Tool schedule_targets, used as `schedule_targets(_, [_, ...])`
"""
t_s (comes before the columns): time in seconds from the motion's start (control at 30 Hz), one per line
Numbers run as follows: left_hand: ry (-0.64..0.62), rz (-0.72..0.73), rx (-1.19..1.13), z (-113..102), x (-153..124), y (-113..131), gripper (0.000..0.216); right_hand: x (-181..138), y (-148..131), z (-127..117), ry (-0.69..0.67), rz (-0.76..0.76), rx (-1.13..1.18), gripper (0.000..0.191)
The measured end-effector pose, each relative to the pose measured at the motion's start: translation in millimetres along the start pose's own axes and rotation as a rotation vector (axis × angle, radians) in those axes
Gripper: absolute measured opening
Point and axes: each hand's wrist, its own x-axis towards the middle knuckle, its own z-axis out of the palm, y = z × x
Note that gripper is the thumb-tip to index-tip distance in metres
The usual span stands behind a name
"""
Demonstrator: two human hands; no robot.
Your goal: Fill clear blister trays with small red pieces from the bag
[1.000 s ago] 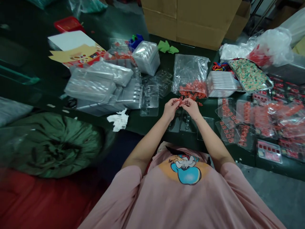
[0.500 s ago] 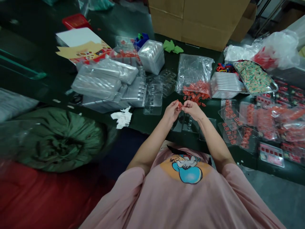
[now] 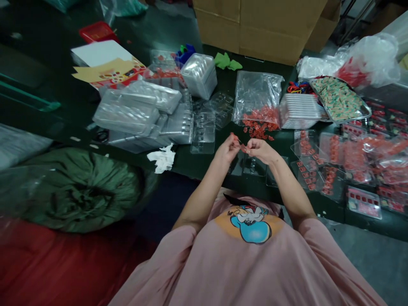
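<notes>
My left hand (image 3: 228,148) is closed around small red plastic pieces, some of which show at its fingertips. Close beside it, my right hand (image 3: 259,149) pinches a small red plastic piece (image 3: 244,148); the exact kind is too small to make out. Both hands hover over clear plastic trays (image 3: 254,165) lying near the table's front edge. Just beyond them, a heap of loose red pieces (image 3: 259,123) spills from the mouth of a clear plastic bag (image 3: 259,87).
Stacked clear blister packs (image 3: 140,106) lie to the left, near a crumpled white tissue (image 3: 162,159). Trays filled with red pieces (image 3: 330,180) cover the right side. A metal tray of small green-and-tan pieces (image 3: 339,100) sits behind them. A cardboard box (image 3: 255,32) stands at the back.
My right hand has lowered slightly and now pinches a red piece. My left fingers have shifted, and less red shows between them. The whole view has moved a little.
</notes>
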Motion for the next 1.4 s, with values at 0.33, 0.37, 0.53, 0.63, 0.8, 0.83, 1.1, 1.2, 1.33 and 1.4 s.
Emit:
schedule_targets(0.33, [-0.171, 0.092, 0.076, -5, -14, 32, 0.007, -11, 12, -46, 0.274, -0.229, -0.227, 0.026])
schedule_targets(0.37, [-0.194, 0.081, 0.098, -4, -17, 27, 0.008, -7, 14, -44, 0.280, -0.235, -0.238, 0.026])
schedule_targets(0.53, [-0.231, 0.068, 0.166, -8, -29, 13, 0.013, 1, 15, -25, 0.339, -0.310, -0.170, 0.038])
schedule_targets(0.63, [-0.266, 0.026, 0.180, -8, -38, 5, 0.015, 2, 14, -16, 0.353, -0.347, -0.145, 0.044])
schedule_targets(0.8, [-0.333, 0.013, 0.190, 0, -55, -5, 0.018, 1, 12, -3, 0.324, -0.379, -0.142, 0.041])
schedule_targets(0.83, [-0.339, 0.015, 0.186, 2, -58, -6, 0.018, 0, 12, -1, 0.311, -0.389, -0.141, 0.039])
schedule_targets(1.1, [-0.356, 0.044, 0.181, 2, -66, -4, 0.018, -8, 4, 13, 0.290, -0.484, -0.239, 0.030])
schedule_targets(1.2, [-0.360, 0.071, 0.163, 2, -69, -5, 0.022, -10, 2, 17, 0.300, -0.578, -0.282, 0.023])
schedule_targets(1.33, [-0.352, 0.083, 0.105, 3, -74, -5, 0.025, -12, 2, 18, 0.343, -0.678, -0.414, 0.015])
schedule_targets(1.4, [-0.339, 0.082, 0.092, 4, -76, -5, 0.023, -13, 3, 18, 0.376, -0.724, -0.482, 0.015])
